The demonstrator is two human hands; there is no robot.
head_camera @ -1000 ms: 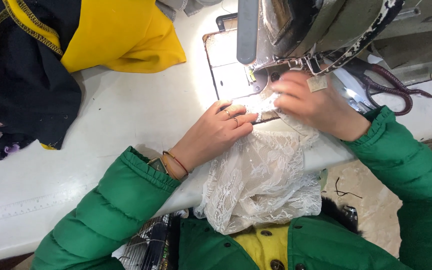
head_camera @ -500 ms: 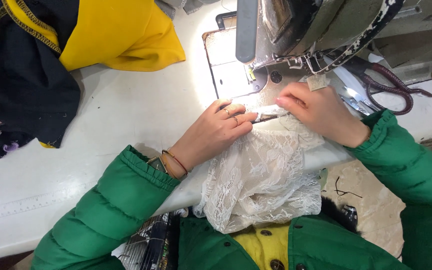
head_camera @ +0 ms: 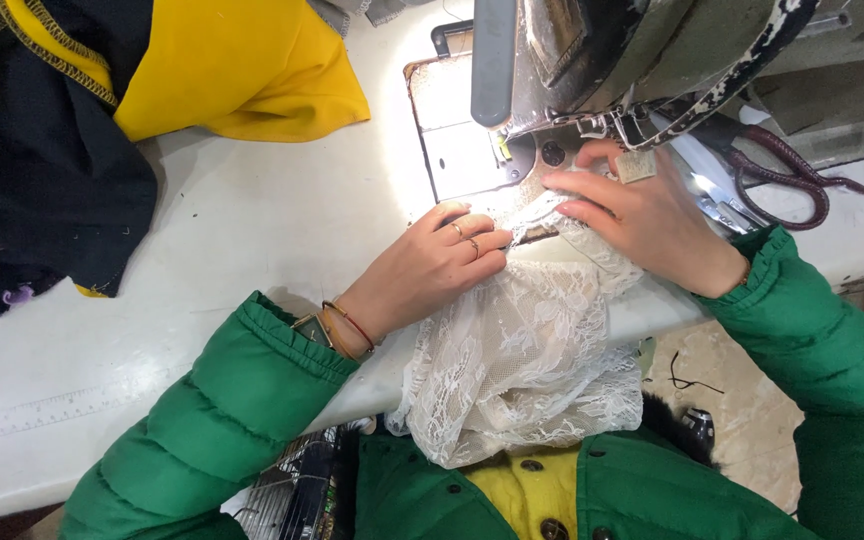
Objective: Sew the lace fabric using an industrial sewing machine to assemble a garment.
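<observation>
Hands [head_camera: 432,265] [head_camera: 642,215] press white lace [head_camera: 527,350] flat under sewing machine [head_camera: 612,60].

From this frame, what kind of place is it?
Likely a garment sewing workshop: an industrial sewing machine, white lace fabric under both hands, and scissors on the white worktable.

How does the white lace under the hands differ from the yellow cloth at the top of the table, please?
The lace is white, sheer and patterned with holes; the yellow cloth is solid and opaque. The lace lies under the left hand and right hand at the sewing machine and hangs over the table edge; the yellow cloth lies untouched in a heap, wholly on the table. Both are crumpled fabric.
</observation>
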